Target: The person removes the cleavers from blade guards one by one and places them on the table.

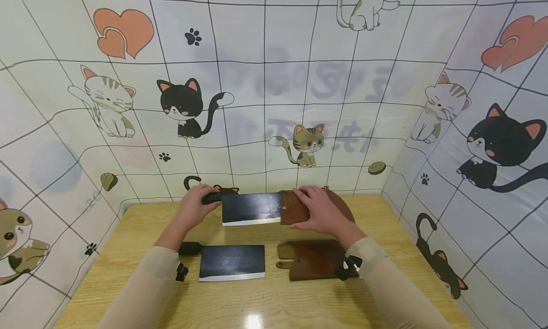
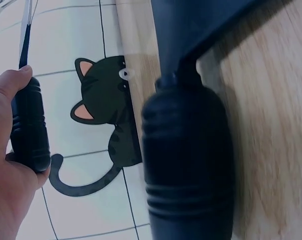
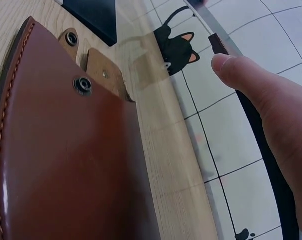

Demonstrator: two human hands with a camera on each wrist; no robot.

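Note:
My left hand (image 1: 194,208) grips the black handle of a cleaver (image 1: 251,208) raised above the table. Its dark blade points right, pale cutting edge facing down. In my right hand (image 1: 321,212) is a brown leather sheath (image 1: 288,215), pinched between thumb and fingers. The blade's right end meets the sheath's mouth; how far inside it reaches is hidden. Nearer me, a second cleaver (image 1: 232,262) lies flat, its black handle (image 2: 188,150) large in the left wrist view. To its right lies a second brown sheath (image 3: 65,155), with snap straps at its left end.
A light wooden table (image 1: 265,305) lies under everything. Cloth printed with cats and grid lines hangs behind it (image 1: 265,86) and along both sides. A black wrist mount (image 1: 348,267) on the right sleeve partly covers the lying sheath.

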